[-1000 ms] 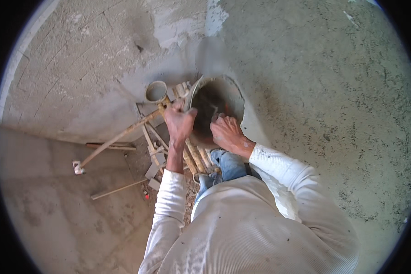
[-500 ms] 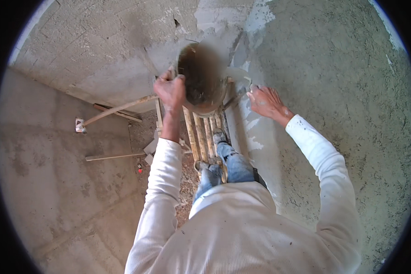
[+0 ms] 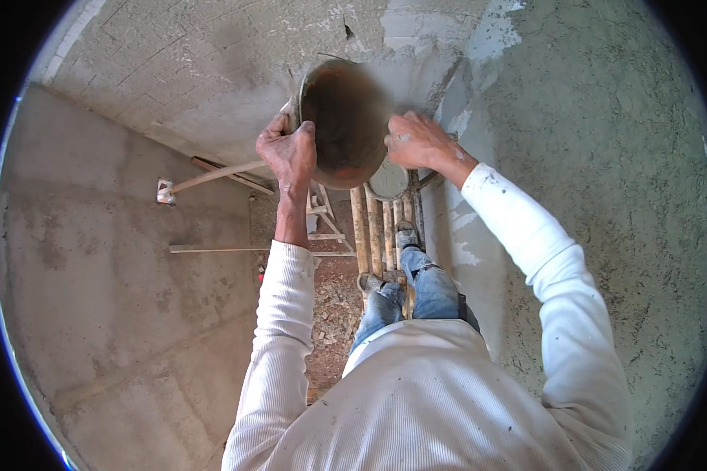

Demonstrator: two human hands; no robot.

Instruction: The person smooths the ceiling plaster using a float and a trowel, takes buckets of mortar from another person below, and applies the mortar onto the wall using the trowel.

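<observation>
My left hand [image 3: 289, 149] grips the left rim of a round, dark-insided bucket [image 3: 339, 157], held up and tipped with its mouth toward me. A blurred patch hides the bucket's upper right part. My right hand [image 3: 426, 143] is closed at the bucket's right edge, around the handle of a trowel; the handle's end [image 3: 453, 137] sticks out behind the fist, and the blade is hidden. Below the right hand, a round container of wet grey mortar [image 3: 389, 182] shows partly behind the bucket.
I stand on a platform of bamboo poles [image 3: 375, 235], with rubble-strewn ground [image 3: 334, 330] below. A rough, freshly coated grey wall [image 3: 589, 196] rises close on my right. Wooden props [image 3: 220, 174] lean at the left, against a plain wall [image 3: 110, 275].
My right hand has moved left with the trowel, from beside the wall to the bucket's edge. The bucket has turned slightly, and the mortar container below has come into sight.
</observation>
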